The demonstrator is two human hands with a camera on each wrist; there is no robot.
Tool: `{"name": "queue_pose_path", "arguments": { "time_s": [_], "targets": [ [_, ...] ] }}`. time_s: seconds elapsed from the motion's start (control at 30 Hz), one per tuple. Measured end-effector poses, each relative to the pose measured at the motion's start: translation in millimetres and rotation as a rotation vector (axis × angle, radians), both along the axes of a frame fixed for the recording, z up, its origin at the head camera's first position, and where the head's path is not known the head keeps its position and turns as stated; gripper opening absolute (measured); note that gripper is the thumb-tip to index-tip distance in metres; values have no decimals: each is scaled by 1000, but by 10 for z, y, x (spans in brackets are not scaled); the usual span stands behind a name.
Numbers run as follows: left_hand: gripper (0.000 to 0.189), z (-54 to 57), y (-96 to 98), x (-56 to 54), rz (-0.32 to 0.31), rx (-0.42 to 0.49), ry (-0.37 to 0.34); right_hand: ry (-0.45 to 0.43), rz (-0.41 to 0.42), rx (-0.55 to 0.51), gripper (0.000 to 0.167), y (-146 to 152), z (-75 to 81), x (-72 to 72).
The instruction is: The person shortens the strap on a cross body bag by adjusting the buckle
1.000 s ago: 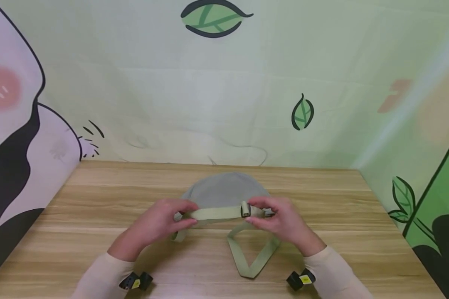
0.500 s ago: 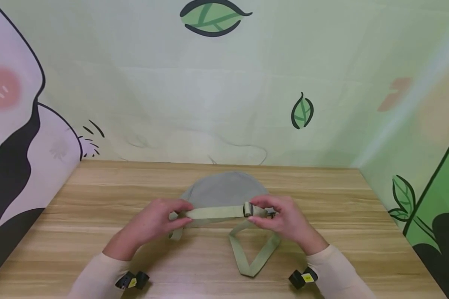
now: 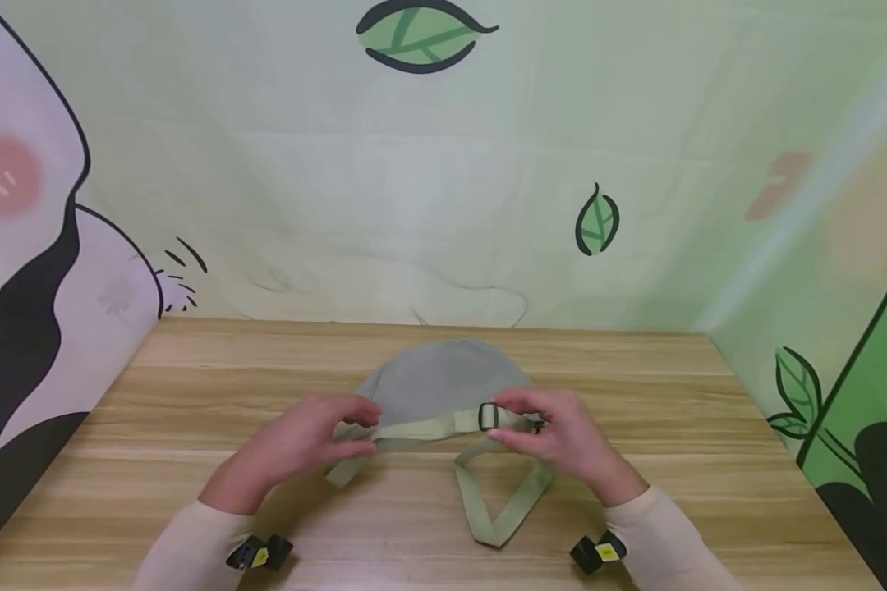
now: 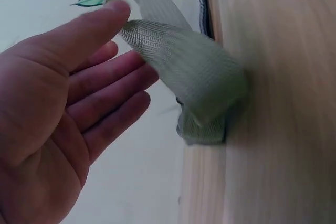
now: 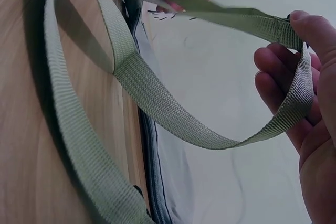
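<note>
A grey fabric bag with a zipper lies on the wooden table, its pale green webbing strap along the near side. My right hand pinches the strap at a dark slide buckle between thumb and fingertips. At the strap's other end, my left hand has its thumb and fingers spread apart, with the webbing slack beside them. In the left wrist view the strap folds over near the fingertips, ungripped. A strap loop hangs below the right hand in the right wrist view.
The wooden table meets a pale green wall sheet printed with leaves at the back. Printed side sheets stand at left and right. Small black devices sit on both wrists.
The left hand has let go of the strap and shifted slightly left. The strap, taut before, now sags between the hands. The right hand keeps its hold at the buckle.
</note>
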State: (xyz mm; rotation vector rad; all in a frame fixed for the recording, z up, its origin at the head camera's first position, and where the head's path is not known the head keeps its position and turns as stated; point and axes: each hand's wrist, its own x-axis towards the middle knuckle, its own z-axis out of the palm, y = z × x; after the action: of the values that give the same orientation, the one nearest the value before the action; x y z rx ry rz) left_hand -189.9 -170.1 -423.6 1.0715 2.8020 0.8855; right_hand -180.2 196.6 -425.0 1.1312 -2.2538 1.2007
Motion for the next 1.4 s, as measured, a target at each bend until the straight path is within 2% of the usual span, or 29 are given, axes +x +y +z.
{"name": "queue_pose_path", "arguments": {
  "time_s": [0.13,0.27,0.4,0.57,0.7,0.87,1.17,1.4],
  "targets": [
    [44,58,103,16,-35,-3,0,38,2,8,35,-43,-2,-7],
    [45,123,265,31,-75,24,55,87,20,5,29,-101,6,-27],
    [45,186,450,51,-105,60,110,132,45,-5,33,-169,18,-51],
    [49,206,667,63,-128,77,159,125,62,3,29,-231,26,-47],
    [41,189,769,78,-124,96,145,102,100,10,36,-295,41,-35],
    [26,152,808,80,-125,154,161,99,131,3,37,-306,37,-40],
    [26,154,698,71,-55,200,148,87,15,31,39,-183,8,-26],
    [33,122,696,67,-86,240,177,130,36,17,33,-159,6,-25]
  ]
}}
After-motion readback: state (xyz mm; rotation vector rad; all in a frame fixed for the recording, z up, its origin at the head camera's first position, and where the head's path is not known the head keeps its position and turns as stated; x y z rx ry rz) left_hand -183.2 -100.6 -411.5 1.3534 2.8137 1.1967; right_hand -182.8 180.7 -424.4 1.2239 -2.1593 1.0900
